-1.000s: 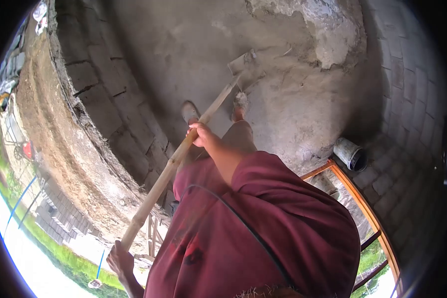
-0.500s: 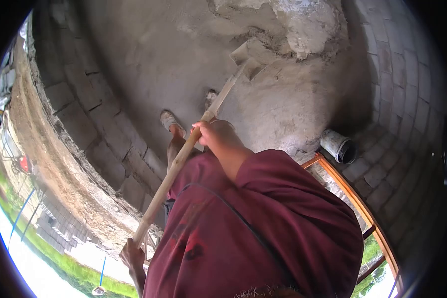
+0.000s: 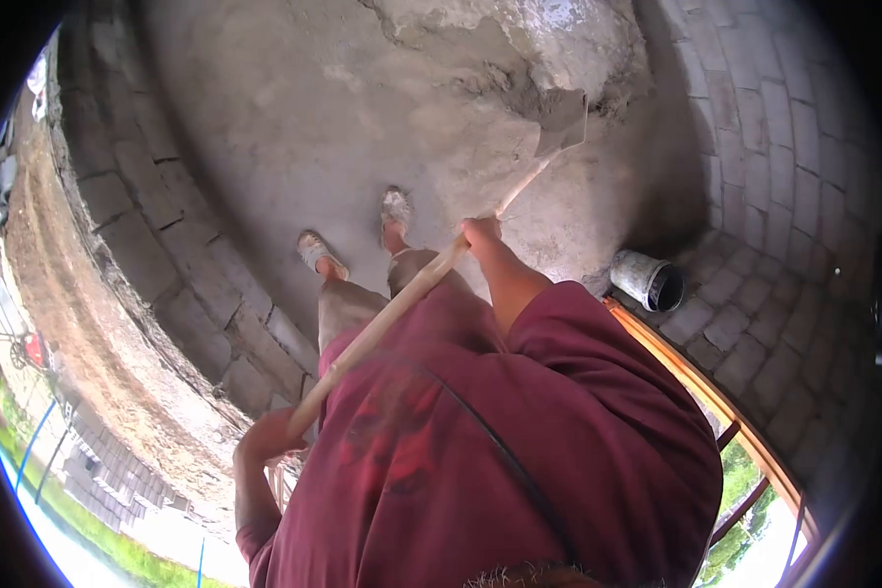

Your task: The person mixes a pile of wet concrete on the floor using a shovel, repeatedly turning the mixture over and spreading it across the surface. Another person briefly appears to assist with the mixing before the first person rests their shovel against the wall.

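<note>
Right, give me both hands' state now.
Left hand: closed around the pole, near its rear end.
Right hand: closed around it, nearer the blade.

two hands (image 3: pixel 482 233), one long-handled tool (image 3: pixel 397 312), two shoes (image 3: pixel 395 206), one bucket (image 3: pixel 637 277)

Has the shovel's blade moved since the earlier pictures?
Yes. Judged against the bucket, the shovel blade has moved rightward in the view, closer to it.
</note>
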Demonstrator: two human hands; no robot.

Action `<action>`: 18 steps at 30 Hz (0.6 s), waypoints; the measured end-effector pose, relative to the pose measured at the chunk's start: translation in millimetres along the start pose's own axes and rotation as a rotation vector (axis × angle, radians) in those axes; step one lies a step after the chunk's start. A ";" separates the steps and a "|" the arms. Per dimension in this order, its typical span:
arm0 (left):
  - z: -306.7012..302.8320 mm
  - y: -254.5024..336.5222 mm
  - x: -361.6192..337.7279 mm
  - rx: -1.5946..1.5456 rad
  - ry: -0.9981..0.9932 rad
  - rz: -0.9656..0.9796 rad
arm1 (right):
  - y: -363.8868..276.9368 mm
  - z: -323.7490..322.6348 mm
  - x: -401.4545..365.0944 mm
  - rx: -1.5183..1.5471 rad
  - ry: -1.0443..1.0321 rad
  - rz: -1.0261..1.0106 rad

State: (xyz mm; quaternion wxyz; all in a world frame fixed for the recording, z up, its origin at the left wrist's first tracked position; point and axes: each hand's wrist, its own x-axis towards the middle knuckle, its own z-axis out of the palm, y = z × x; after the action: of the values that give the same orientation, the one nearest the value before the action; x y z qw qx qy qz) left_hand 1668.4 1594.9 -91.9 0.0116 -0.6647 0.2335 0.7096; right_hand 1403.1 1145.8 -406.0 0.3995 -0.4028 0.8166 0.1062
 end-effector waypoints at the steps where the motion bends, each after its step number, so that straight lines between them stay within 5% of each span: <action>1: -8.1 5.0 7.3 -0.052 -0.072 0.009 | -1.9 -4.7 0.5 0.001 0.089 0.010; 6: -38.7 22.6 17.8 -0.051 -0.090 0.099 | -23.0 -31.9 -13.3 0.110 0.220 0.035; 9: -42.4 9.0 21.8 -0.062 -0.054 -0.051 | -29.2 -39.2 -25.0 0.162 0.262 0.031; 12: -31.2 -2.9 1.9 0.246 0.306 0.044 | -9.3 -27.6 2.9 0.515 -0.040 0.064; 18: -7.9 -55.2 -57.0 0.284 0.366 -0.337 | 22.0 73.4 -47.2 0.860 -0.426 0.233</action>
State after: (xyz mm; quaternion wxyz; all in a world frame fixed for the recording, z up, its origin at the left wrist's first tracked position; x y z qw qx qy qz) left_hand 1700.5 1658.1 -55.4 0.1797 -0.8030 0.2149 0.5261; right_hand 1445.2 1223.6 -422.7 0.6731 -0.0769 0.7262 -0.1164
